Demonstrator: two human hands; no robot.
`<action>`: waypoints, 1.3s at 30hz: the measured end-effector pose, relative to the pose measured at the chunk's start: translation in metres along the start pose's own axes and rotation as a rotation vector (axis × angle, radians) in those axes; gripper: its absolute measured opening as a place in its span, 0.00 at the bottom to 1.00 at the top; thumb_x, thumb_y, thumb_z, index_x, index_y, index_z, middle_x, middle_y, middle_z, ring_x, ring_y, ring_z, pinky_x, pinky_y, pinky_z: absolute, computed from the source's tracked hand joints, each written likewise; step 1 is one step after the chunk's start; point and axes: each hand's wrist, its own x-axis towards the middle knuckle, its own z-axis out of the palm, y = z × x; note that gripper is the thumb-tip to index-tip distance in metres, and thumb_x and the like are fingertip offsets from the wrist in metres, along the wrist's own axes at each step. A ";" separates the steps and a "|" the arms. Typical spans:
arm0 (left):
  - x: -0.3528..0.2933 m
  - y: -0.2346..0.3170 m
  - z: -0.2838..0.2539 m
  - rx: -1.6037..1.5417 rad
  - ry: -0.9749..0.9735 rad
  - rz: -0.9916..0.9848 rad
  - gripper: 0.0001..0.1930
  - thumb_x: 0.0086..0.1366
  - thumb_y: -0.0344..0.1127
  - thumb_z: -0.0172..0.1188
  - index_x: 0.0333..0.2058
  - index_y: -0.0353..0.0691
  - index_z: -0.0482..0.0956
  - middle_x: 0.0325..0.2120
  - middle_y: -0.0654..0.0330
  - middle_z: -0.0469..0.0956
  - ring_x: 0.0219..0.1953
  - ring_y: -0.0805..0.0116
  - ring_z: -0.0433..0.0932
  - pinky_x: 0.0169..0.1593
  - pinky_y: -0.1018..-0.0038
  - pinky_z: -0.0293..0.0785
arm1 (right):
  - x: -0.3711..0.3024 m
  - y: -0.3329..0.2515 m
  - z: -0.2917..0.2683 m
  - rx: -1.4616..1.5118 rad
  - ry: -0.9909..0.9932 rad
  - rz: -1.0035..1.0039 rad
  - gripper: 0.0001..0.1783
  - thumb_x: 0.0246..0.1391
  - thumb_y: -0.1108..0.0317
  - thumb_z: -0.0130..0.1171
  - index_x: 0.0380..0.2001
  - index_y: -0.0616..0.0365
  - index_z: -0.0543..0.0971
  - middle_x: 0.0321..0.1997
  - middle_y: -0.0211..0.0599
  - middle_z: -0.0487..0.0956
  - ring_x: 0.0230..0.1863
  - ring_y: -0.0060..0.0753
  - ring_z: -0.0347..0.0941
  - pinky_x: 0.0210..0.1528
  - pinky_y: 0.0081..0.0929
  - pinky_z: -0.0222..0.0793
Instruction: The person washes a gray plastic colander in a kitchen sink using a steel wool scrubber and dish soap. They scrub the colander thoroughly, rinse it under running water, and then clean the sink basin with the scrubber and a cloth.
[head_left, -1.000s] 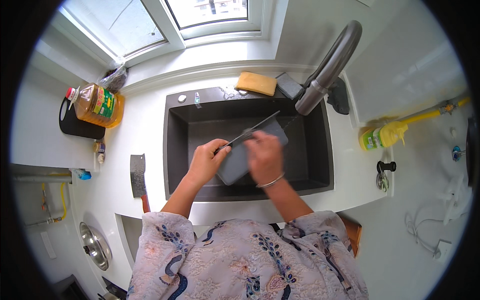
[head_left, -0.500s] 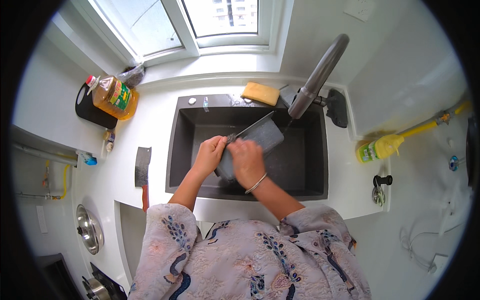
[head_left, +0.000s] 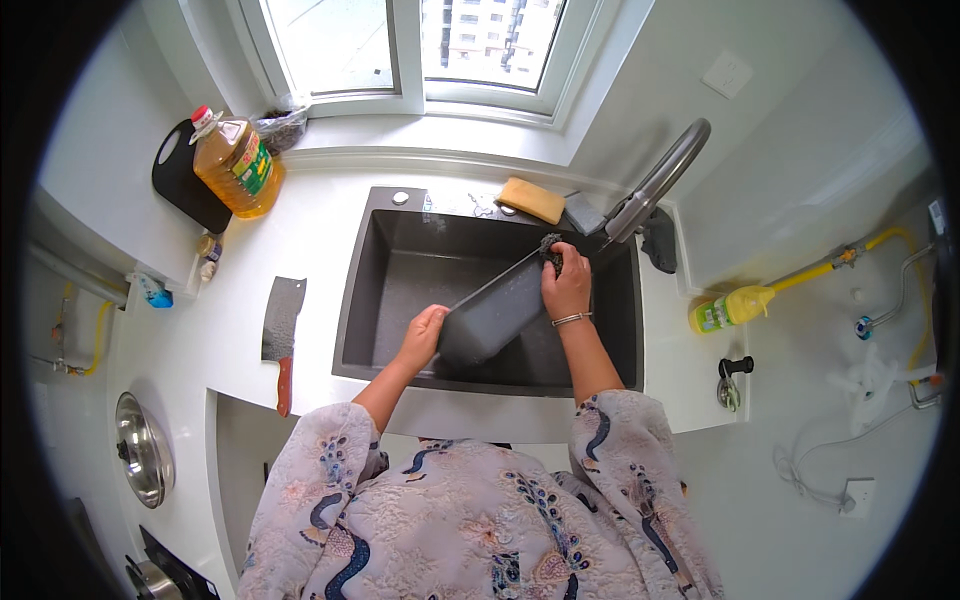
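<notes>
We've got a bright one here: daylight comes in from the window (head_left: 490, 45) at 12 o'clock, its panes blown nearly white. The sink (head_left: 400, 275) is the darkest patch, dead centre. We see shine on the faucet (head_left: 672, 172) at 2 and glints on the metal lid (head_left: 145, 450) at 8. The grey sheet (head_left: 495, 312) looks a bit smeared along its lower edge. Straight lines bow toward the rim, with black vignetting all around.

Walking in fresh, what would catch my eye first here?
Likely the grey panel over the dark sink: the left hand holds it, the right hand holds a scrubber at its upper edge. Next comes the cleaver on the counter to the left, with an amber jug farther back.
</notes>
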 end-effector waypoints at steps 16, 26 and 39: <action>-0.035 0.001 0.022 1.058 -0.622 0.113 0.28 0.55 0.43 0.58 0.54 0.43 0.67 0.53 0.49 0.66 0.56 0.51 0.64 0.57 0.59 0.60 | -0.097 0.056 0.048 0.295 -0.190 0.562 0.26 0.45 0.70 0.58 0.51 0.53 0.68 0.46 0.43 0.76 0.45 0.40 0.75 0.46 0.32 0.69; 0.028 -0.067 0.051 1.370 -0.856 -0.139 0.17 0.58 0.37 0.54 0.46 0.45 0.74 0.44 0.54 0.75 0.48 0.53 0.73 0.47 0.61 0.70 | -0.135 0.128 0.026 0.362 -0.171 0.855 0.24 0.46 0.73 0.59 0.50 0.58 0.69 0.48 0.39 0.74 0.46 0.34 0.72 0.48 0.28 0.68; 0.066 -0.025 0.032 1.131 -0.082 0.319 0.05 0.57 0.35 0.54 0.29 0.41 0.76 0.26 0.56 0.77 0.33 0.56 0.77 0.34 0.61 0.69 | -0.116 0.176 0.005 0.517 -0.085 1.023 0.23 0.48 0.72 0.60 0.50 0.59 0.70 0.41 0.41 0.77 0.40 0.28 0.73 0.44 0.24 0.68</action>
